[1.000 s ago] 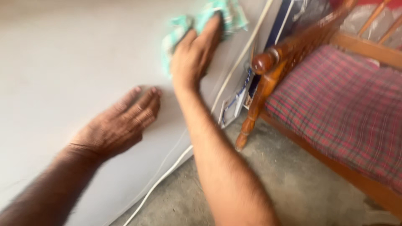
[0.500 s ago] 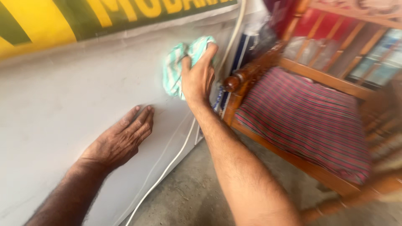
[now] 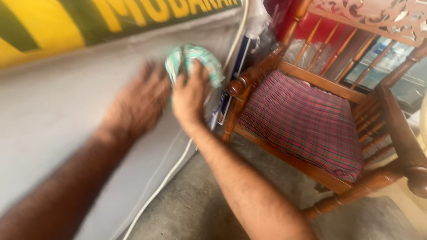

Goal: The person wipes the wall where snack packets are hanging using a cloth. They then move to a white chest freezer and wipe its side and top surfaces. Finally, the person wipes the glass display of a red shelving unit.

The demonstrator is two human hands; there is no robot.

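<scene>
Pressed under the right hand is a crumpled green-and-white cloth; fingers are bent over it and hold it against the pale grey wall. Left hand is blurred, fingers spread, just beside the cloth, close to the wall; can't tell if it touches the wall. Cloth sits high on the wall, below a yellow-and-green banner and near a wooden chair w/ red checked cushion. A white cable runs down the wall to the concrete floor.
</scene>
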